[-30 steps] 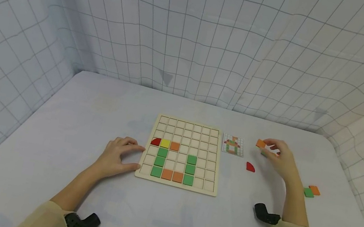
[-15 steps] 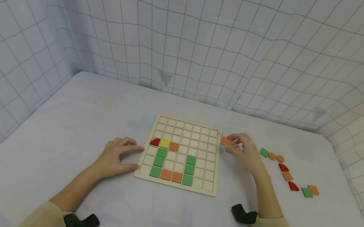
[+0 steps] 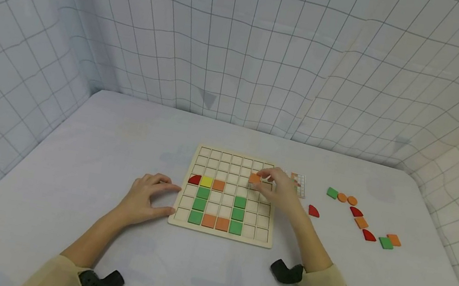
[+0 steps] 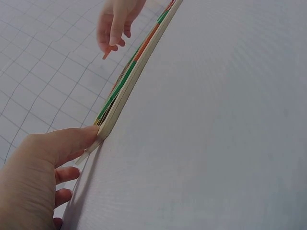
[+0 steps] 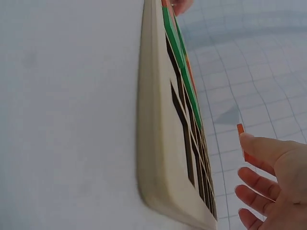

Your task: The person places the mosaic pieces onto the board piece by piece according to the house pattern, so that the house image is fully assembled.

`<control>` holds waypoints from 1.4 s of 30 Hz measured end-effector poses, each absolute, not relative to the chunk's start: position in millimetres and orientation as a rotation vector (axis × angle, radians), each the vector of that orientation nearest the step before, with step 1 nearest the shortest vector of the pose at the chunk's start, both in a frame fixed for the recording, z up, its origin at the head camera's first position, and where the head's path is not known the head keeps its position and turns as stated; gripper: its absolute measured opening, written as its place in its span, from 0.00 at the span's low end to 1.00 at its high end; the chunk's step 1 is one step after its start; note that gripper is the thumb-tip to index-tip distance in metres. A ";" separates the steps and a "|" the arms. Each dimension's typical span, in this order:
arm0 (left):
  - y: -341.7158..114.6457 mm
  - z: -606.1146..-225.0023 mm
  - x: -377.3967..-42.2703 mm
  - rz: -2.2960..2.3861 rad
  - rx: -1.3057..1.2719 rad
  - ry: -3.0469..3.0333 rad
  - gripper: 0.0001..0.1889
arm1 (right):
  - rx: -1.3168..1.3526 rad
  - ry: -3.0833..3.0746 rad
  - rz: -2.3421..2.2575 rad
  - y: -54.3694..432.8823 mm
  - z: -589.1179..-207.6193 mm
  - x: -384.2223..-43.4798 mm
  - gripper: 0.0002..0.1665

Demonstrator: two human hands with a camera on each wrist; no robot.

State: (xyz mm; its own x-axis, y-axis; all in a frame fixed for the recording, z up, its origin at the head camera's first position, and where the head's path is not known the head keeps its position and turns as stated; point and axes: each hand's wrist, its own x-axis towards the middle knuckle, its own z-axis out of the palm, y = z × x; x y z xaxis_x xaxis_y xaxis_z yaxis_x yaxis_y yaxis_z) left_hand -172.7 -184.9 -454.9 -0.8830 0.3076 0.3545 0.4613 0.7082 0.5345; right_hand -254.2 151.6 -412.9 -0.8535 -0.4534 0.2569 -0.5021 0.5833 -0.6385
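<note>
In the head view a cream grid board (image 3: 214, 233) lies mid-table. Green tiles run in two columns on it, with orange tiles between them at the near row. A red quarter-round, a yellow square and an orange square form a row on its left part. My left hand (image 3: 142, 199) touches the board's left edge with thumb and forefinger spread apart. Above the board's right half, my right hand (image 3: 283, 190) pinches an orange square tile (image 3: 254, 178) between thumb and forefinger. The right wrist view shows this tile edge-on, raised over the board.
A small pattern card (image 3: 300, 187), partly behind the right hand, lies right of the board. Near it is a red quarter-round tile (image 3: 313, 211). Farther right lie several loose tiles, among them a green square (image 3: 332, 193) and an orange disc (image 3: 352, 200). Grid-patterned curtains surround the table.
My right hand has moved left from beside the loose tiles, past the card, to over the board, carrying the orange tile. My left hand stays at the board's edge.
</note>
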 end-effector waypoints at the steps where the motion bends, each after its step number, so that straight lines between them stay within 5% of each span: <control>1: -185.0 -455.0 -172.7 -0.932 -0.613 -2.678 0.23 | 0.848 -2.731 1.140 148.2 -413.5 -253.7 0.17; 42: -184.3 -454.8 -173.3 -0.935 -0.605 -2.683 0.23 | 0.869 -2.870 0.973 106.7 -428.9 -242.8 0.15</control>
